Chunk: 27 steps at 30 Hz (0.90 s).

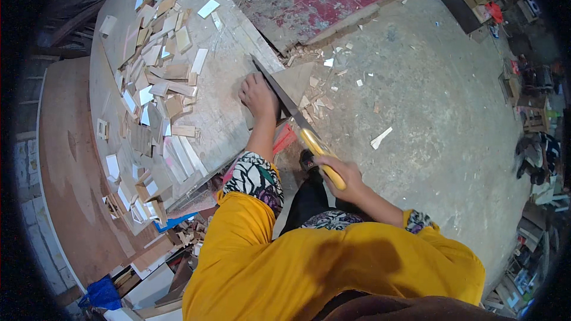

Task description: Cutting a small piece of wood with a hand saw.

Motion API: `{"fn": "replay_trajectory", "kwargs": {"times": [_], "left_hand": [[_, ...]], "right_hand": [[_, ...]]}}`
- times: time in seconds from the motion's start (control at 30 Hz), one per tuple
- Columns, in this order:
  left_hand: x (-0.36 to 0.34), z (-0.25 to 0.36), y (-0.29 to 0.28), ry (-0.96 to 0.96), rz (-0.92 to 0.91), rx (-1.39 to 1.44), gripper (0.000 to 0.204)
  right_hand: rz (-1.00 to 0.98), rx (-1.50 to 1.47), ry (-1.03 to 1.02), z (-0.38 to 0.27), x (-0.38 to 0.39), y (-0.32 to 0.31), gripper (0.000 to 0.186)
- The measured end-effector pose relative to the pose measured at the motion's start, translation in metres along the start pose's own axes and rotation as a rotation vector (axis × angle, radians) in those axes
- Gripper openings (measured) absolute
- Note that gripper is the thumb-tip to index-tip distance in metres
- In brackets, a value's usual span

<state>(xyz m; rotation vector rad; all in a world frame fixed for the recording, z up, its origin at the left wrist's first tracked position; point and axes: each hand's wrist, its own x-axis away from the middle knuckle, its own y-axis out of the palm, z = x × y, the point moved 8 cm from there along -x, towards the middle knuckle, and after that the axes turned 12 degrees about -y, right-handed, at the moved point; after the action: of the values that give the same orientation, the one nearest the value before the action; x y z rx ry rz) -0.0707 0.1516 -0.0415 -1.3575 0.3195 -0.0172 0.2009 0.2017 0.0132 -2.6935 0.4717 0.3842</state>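
Yellow-handled saw (295, 113) slantwise across thin grey-brown board (297, 79) at worktable edge (241, 32).

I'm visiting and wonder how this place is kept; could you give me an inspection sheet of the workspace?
Surface: pale, worn worktop.
Job's things: yellow-handled saw, its blade across a flat wooden piece that juts past the worktop's edge.
Clutter: wood offcuts heaped on the worktop's left part; scraps on the floor.
Hands: left rests on the wooden piece, beside the blade; right grips the saw handle.
Cables: nothing seen.
Surroundings: red tiled area ahead; mixed items along the right, too small to tell.
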Motion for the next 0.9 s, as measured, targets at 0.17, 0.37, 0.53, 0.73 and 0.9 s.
{"fn": "replay_trajectory", "kwargs": {"times": [0.17, 0.37, 0.53, 0.73, 0.9], "left_hand": [[-0.004, -0.001, -0.004, -0.012, 0.072, 0.046, 0.023], [0.001, 0.001, -0.010, -0.014, 0.103, 0.055, 0.024], [-0.010, -0.004, 0.011, 0.018, 0.007, -0.021, 0.023], [-0.011, -0.001, -0.002, -0.014, 0.055, 0.021, 0.021], [-0.008, 0.009, -0.007, 0.073, 0.096, 0.110, 0.021]], "right_hand": [[-0.002, -0.047, 0.018, 0.013, -0.030, 0.013, 0.041], [-0.085, 0.014, 0.053, -0.007, 0.030, -0.016, 0.043], [-0.033, 0.093, -0.026, -0.005, -0.016, 0.006, 0.033], [0.060, 0.052, -0.039, -0.010, -0.008, -0.016, 0.030], [-0.069, 0.050, 0.029, -0.003, 0.026, -0.027, 0.036]]}}
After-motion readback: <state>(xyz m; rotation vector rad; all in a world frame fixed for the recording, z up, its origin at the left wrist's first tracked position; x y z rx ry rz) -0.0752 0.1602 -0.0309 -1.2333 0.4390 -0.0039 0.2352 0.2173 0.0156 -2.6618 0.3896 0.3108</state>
